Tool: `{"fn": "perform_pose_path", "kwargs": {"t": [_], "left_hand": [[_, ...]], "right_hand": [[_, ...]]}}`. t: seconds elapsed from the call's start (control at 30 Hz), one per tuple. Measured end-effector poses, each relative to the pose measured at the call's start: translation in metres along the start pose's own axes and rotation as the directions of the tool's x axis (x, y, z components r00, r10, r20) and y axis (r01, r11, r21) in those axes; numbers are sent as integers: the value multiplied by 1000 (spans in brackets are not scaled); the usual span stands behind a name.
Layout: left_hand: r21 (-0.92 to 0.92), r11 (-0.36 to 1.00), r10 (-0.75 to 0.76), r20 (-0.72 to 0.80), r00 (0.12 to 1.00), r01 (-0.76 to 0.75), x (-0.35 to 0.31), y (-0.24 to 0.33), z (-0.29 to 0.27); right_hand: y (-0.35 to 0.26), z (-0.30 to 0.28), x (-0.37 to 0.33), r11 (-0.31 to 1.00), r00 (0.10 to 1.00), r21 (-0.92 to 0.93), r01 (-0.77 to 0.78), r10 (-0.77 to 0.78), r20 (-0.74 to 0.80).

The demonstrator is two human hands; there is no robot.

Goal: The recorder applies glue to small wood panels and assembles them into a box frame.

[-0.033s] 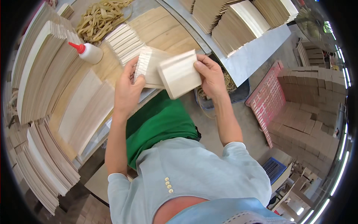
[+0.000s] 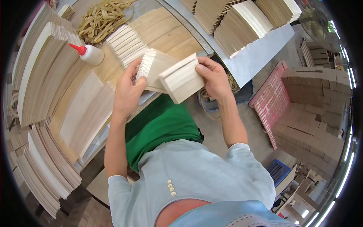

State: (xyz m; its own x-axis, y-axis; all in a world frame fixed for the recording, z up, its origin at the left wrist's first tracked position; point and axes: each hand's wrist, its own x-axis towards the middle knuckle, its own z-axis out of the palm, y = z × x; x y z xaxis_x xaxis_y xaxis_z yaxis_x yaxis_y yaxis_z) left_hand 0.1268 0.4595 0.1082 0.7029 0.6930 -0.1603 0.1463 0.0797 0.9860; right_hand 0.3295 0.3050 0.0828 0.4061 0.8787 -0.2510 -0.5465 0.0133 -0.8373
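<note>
Slat bundle (image 2: 182,81) held up in the air, just off the near edge of the counter (image 2: 149,8), above a green lap (image 2: 160,125). Gripped at its right end by the right hand (image 2: 213,77), thumb on the face and fingers wrapped behind. Long axis tilted, running from lower left up to the right, broad pale face turned toward the camera.

Touching it on the left and partly hidden behind it, a second fanned bundle (image 2: 151,68), its thin edges stepped like a comb. Clasped by the left hand (image 2: 126,92), fingers curled over the fanned end and palm under it. Both hands closed on wood, neither free. Lay between the two hands, nearer the right for the front bundle and nearer the left for the fanned one; overlapped at the middle.

Farther out on the counter, just beyond the left hand, a row of stacked slats (image 2: 126,42). Left of that, a white glue bottle (image 2: 91,55) with a red tip, lying on its side. Past it, a heap of rubber bands (image 2: 101,18). Along the left rim, long curved stacks of veneer (image 2: 41,75). On the floor to the right, well apart, a red crate (image 2: 270,100) beside cardboard piles (image 2: 315,109).
</note>
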Motion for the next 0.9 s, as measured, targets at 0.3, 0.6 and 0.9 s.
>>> {"fn": "perform_pose_path", "kwargs": {"t": [0.3,0.6,0.9], "left_hand": [[338,941,-150,433,889,-6,24,19,-21],[-480,868,-51,166,985,126,-12,-1,20],[-519,852,21,166,986,70,-15,-17,27]], "right_hand": [[10,0,-3,934,971,-357,-13,98,220],[44,0,4,958,989,269,100,-125,78],[50,-5,6,965,985,255,66,-104,136]]}}
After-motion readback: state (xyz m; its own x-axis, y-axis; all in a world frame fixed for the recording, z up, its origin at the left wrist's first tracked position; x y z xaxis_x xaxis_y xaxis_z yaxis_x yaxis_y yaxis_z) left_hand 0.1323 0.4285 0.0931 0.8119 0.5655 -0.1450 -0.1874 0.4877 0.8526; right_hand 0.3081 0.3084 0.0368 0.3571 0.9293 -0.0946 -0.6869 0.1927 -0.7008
